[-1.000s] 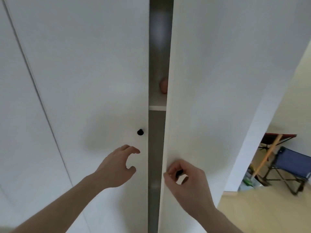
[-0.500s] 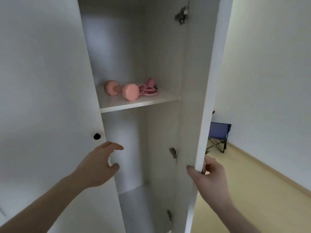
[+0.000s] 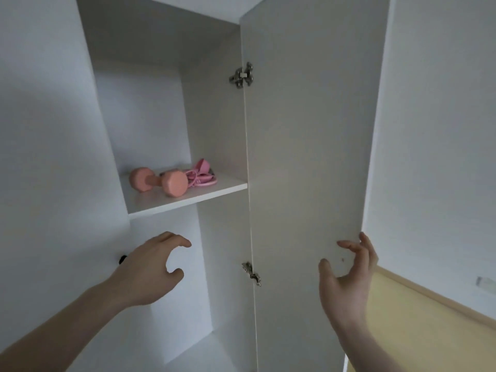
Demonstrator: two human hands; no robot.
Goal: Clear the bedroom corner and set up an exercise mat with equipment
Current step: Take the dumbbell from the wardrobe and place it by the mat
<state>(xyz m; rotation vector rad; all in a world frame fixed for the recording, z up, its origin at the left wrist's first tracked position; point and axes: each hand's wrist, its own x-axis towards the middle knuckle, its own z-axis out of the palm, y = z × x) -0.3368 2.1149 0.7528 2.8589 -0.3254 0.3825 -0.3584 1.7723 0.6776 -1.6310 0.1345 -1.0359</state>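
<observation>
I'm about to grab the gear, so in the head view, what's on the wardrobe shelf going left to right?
Pink dumbbell → pink skipping rope, both on the shelf, then the open door on its hinges.

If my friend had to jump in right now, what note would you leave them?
Left hand: open, holding nothing, raised in front of the cupboard opening below the shelf.
Right hand: loose fingers at the free edge of the open door, thumb on its inner face; no firm grip visible.
Things: pink dumbbell lies on the shelf, pink jump rope coiled just behind it, to its right.
Done: cupboard is open.
Left: take out dumbbell and rope, then set up the mat, which is not in view.
</observation>
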